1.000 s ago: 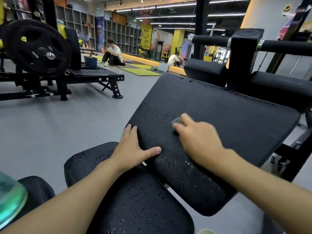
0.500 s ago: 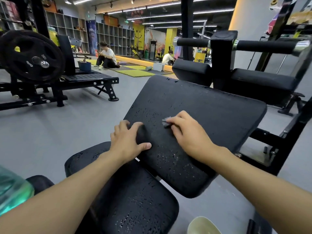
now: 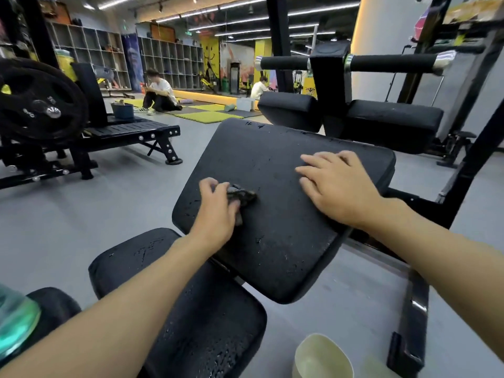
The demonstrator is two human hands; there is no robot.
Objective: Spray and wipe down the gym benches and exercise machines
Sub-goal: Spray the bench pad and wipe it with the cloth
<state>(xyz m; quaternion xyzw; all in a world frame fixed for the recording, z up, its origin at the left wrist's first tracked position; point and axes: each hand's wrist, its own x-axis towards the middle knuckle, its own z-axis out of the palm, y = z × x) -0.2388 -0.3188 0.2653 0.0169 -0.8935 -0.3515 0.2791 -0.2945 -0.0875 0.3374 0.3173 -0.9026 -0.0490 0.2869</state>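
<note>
Switching sides: my left hand (image 3: 215, 216) now grips the cloth (image 3: 241, 196) mid-frame; my right hand (image 3: 335, 186) lies flat, released, on the pad (image 3: 286, 241). Wiping continues.

Bare back pad (image 3: 286, 222) centre; roller post (image 3: 328, 77) beyond far edge.

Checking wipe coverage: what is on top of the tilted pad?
The left hand grips a dark cloth on the pad; the right hand rests flat on it. Scattered droplets show. The pad under the hands and cloth is hidden.
</note>
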